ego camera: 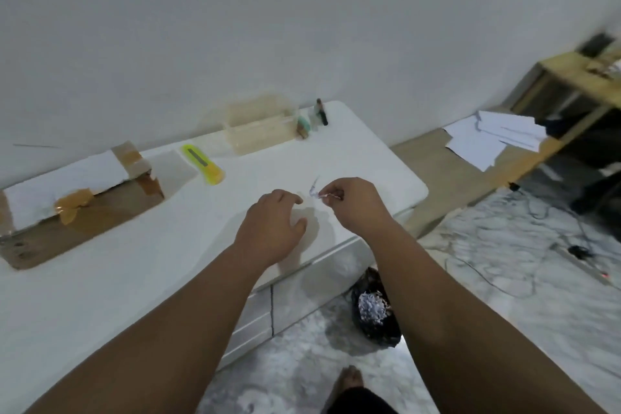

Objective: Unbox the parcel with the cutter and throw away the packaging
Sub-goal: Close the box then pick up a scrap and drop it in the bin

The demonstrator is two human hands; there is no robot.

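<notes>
Gathering small scraps from the table [134,279] appears to be the step in hand. A tiny crumpled scrap [317,193] is pinched between the fingertips of the right hand [353,203], which is otherwise curled closed. The left hand [274,222] is held loosely half-open just at 9 o'clock of it, palm down over the table, with nothing seen in it. The parcel [77,198], its tape torn and flap lifted, lies well apart at 9 o'clock of the hands, and the cutter [202,163] rests between them at 11 o'clock. A black bag [374,309] holding shredded paper sits on the floor at 5 o'clock, partly hidden by the right forearm. The pinch should be kept firm, since so light a scrap is probably lost easily, and it is best carried low and released directly over the bag's mouth.
</notes>
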